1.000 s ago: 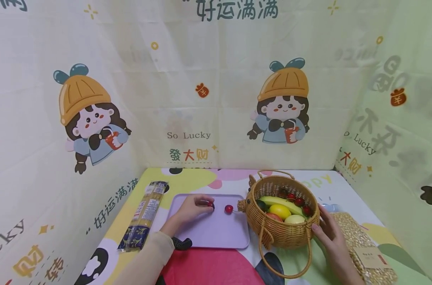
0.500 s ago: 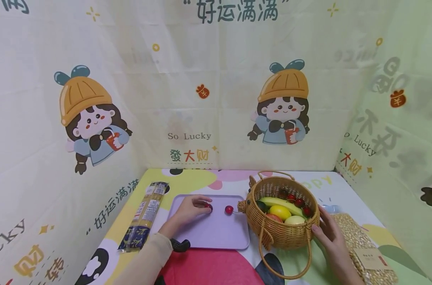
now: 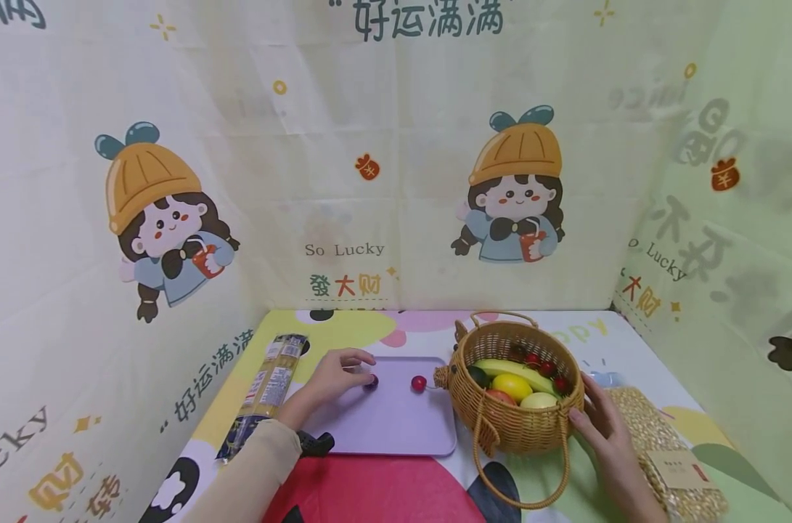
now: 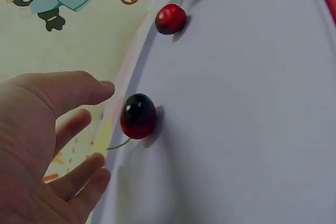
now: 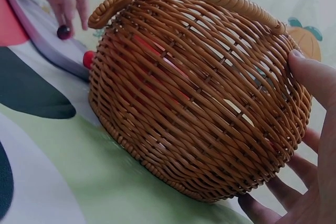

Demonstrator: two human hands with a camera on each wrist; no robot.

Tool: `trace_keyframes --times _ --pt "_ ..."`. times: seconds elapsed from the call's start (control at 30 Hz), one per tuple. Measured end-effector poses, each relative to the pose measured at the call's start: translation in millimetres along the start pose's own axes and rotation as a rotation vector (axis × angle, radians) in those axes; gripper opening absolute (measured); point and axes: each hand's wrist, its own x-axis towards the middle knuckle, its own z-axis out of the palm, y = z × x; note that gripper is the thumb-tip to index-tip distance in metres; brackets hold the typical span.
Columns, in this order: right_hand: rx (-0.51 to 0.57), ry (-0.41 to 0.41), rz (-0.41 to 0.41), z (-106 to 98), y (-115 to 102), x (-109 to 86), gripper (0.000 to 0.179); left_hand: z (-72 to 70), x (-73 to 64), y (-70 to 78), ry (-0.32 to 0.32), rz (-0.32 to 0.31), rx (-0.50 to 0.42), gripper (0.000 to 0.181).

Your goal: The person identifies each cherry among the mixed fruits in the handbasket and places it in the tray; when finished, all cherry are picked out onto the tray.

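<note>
My left hand (image 3: 333,374) is over the left part of a lilac tray (image 3: 402,428). In the left wrist view its thumb and fingers are spread apart beside a dark red cherry (image 4: 138,116), which lies on the tray with its stem pointing at the fingers. A brighter red cherry (image 4: 170,19) rests farther along the tray, near the basket. My right hand (image 3: 607,436) rests on the right side of a bird-shaped wicker basket (image 5: 189,93), thumb and extended fingers spread along the weave. Inside the basket are a banana (image 3: 536,376), a lemon (image 3: 512,386) and several cherries (image 3: 547,369).
Left of the tray lies a long packet of noodles (image 3: 268,388). A clear bag of pale grains (image 3: 663,443) is on the right, beside my right forearm. The basket's front handle (image 3: 523,503) hangs down onto the patterned cloth. Printed fabric walls (image 3: 396,218) enclose the table.
The left hand has shifted left with the dark cherry, and its fingers have parted from it on the tray. The right hand and basket stay in place.
</note>
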Motion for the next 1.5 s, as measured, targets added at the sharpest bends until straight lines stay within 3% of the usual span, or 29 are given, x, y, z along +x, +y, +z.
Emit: trace_keyframes --times 0.2,0.43,0.6,0.83,0.97,1.17,1.37,1.5 --pt "0.013 0.000 -0.025 0 -1 -0.9 0.070 -3.9 5.7 16.2 0.018 0.050 0.012 0.023" --pt "0.015 0.003 -0.017 1 -2 -2.2 0.071 4.3 7.1 49.1 -0.067 0.073 -0.050 0.031" --pt "0.020 -0.001 -0.023 1 -2 -2.5 0.071 18.2 9.7 81.9 -0.147 0.134 -0.106 0.034" --pt "0.025 -0.001 -0.037 0 1 -0.9 0.071 48.1 14.0 143.5 -0.295 0.284 -0.066 0.031" --pt "0.029 0.007 -0.032 0 3 0.5 0.071 66.1 21.5 173.4 -0.364 0.326 0.023 0.033" --pt "0.041 0.009 -0.025 4 2 1.9 0.071 88.6 41.3 205.0 -0.511 0.377 0.230 0.035" --pt "0.058 0.001 -0.018 4 2 2.1 0.071 110.3 65.0 229.7 -0.688 0.313 0.457 0.045" --pt "0.054 -0.002 -0.010 4 2 0.9 0.071 124.6 78.3 240.5 -0.728 0.286 0.555 0.047"
